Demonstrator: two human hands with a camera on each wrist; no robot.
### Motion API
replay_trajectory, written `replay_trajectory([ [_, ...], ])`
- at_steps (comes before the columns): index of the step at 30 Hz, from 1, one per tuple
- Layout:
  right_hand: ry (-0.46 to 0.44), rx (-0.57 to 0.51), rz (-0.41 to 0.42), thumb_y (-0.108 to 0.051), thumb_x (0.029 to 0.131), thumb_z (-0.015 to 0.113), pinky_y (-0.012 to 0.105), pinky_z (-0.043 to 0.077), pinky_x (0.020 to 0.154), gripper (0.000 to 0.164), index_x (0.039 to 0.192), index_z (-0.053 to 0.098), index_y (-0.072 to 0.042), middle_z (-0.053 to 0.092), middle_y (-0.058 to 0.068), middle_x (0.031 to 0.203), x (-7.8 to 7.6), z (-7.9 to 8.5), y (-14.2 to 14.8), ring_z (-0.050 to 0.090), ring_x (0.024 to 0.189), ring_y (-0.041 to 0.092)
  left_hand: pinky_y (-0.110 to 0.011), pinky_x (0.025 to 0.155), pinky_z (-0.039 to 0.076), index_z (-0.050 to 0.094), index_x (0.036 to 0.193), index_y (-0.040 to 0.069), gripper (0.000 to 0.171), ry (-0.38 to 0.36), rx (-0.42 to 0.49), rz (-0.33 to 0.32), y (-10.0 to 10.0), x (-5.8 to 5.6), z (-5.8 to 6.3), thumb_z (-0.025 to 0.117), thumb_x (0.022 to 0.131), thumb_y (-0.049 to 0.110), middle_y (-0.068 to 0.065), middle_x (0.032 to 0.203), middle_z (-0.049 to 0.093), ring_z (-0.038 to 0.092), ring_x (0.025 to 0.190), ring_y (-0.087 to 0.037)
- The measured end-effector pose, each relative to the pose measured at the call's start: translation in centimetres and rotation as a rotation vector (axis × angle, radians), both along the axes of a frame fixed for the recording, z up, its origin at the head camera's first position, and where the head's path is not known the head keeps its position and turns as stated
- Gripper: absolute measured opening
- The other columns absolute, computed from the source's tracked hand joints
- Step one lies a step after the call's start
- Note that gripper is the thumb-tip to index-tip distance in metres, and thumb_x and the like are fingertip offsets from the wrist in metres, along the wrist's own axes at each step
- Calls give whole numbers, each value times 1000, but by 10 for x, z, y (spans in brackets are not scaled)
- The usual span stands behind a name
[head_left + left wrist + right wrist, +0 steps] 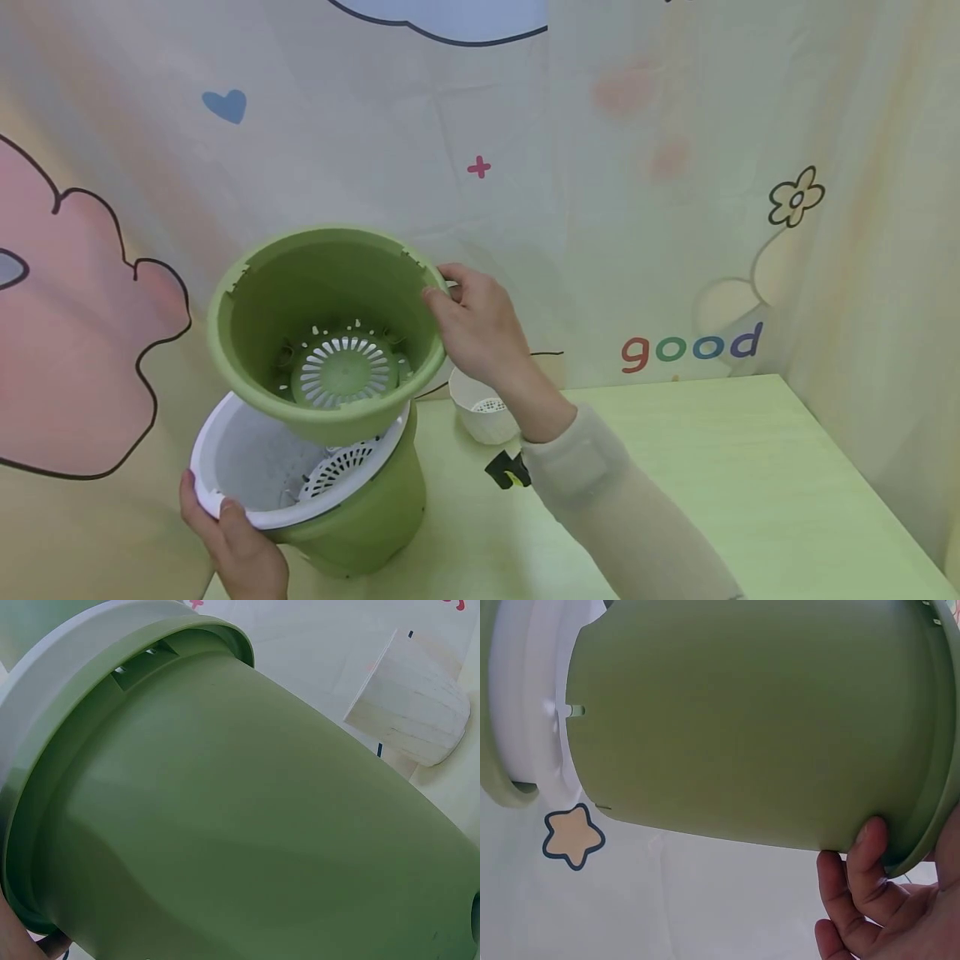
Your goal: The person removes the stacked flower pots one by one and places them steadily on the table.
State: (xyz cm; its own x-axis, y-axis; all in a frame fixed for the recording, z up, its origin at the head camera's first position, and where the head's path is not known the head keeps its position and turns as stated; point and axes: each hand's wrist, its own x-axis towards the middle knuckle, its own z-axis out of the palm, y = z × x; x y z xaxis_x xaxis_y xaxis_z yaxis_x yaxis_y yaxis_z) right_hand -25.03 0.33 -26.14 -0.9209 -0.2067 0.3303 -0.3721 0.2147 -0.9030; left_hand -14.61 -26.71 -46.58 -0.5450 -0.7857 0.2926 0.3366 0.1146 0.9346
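My right hand (483, 329) grips the right rim of a green plastic plant pot (330, 275), thumb over the edge and fingers outside. The pot's mouth tilts toward me, showing a slotted bottom. Below it stands a second green pot (375, 508) with a white pot (243, 454) nested inside; a perforated white piece (341, 471) shows within. In the right wrist view the upper pot's base is close to the white rim (555, 712). My left hand (243, 550) holds the front left rim of the lower pots, thumb on the white rim; its fingers are mostly hidden.
A small white pot (480, 417) with a perforated bottom stands on the pale green table (697, 483), partly behind my right wrist. A small black and yellow item (506, 471) lies near my right sleeve. A printed curtain (510, 233) hangs behind the table.
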Motion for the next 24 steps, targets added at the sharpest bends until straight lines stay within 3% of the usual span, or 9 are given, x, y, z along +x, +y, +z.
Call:
replay_trajectory([
  [8,-8,-15,-27,-22,104,55,26,50,55,36,136,62,-7,77,16,94,-1,-4,12,75,73,29,-14,115,26,30,162,36,56,-44,0,7,0,1,-2,32,107,24,-4,166,37,42,137,-10],
  [24,9,-69,-64,-20,103,55,30,58,58,36,135,62,-5,78,18,95,0,-11,38,77,72,29,-11,112,28,31,162,33,56,-19,-7,12,0,0,-1,32,107,21,-4,166,38,42,136,-10],
])
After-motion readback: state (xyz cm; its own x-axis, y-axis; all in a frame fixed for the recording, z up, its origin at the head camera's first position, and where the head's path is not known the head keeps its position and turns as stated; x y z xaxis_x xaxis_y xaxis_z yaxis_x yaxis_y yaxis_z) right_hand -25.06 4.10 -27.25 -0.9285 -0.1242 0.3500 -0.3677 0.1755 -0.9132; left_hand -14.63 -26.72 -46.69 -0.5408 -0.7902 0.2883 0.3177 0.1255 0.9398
